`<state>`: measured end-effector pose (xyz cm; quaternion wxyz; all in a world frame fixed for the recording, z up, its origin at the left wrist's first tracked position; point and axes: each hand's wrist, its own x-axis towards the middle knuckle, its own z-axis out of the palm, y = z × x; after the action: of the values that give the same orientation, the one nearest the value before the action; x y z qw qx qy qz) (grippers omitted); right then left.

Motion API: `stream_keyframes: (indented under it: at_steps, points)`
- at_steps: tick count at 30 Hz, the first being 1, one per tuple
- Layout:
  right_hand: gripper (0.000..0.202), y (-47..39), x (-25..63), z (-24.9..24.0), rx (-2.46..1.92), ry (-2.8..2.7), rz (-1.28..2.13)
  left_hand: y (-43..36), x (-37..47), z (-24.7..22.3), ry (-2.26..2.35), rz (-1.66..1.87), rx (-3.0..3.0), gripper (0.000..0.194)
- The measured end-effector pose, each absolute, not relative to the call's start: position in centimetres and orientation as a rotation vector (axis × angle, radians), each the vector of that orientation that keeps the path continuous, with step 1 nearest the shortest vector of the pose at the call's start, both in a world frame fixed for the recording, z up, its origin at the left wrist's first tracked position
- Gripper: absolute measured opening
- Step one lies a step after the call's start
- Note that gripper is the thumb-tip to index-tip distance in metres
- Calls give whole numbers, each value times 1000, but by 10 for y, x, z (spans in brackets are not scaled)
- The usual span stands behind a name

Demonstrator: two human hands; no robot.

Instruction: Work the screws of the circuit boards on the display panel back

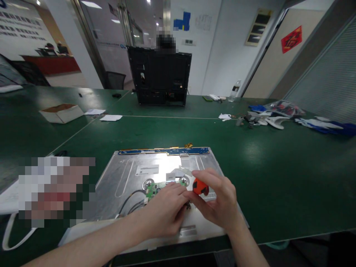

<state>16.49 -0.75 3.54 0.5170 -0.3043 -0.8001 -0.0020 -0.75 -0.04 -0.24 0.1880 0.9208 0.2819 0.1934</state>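
A silver metal panel [125, 174] lies flat on the green table, with a blue circuit strip [164, 151] along its far edge. On its middle sits a small green circuit board [152, 189], partly covered by my left hand [169, 207]. That hand's fingers are bent together at the board; what they hold, if anything, is hidden. My right hand [219, 196] grips a red-orange and black screwdriver handle [198, 186] between thumb and fingers, just right of my left hand. The tool's tip is hidden. Black cables [133, 194] run left from the board.
Across the green table [167, 129] stands a black screen unit [161, 76]. An open white box [61, 113] and papers [111, 118] lie at the left. A clear bottle [234, 91], gloves [275, 121] and plastic bags [286, 107] are at the back right.
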Motion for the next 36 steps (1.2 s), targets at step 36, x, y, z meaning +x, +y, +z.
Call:
stream_keyframes:
  at_steps: [36]
  points:
    - [48, -13, 166, 37, -774, -1925, 116, 1, -7, -1, 766, 496, 2600, 11]
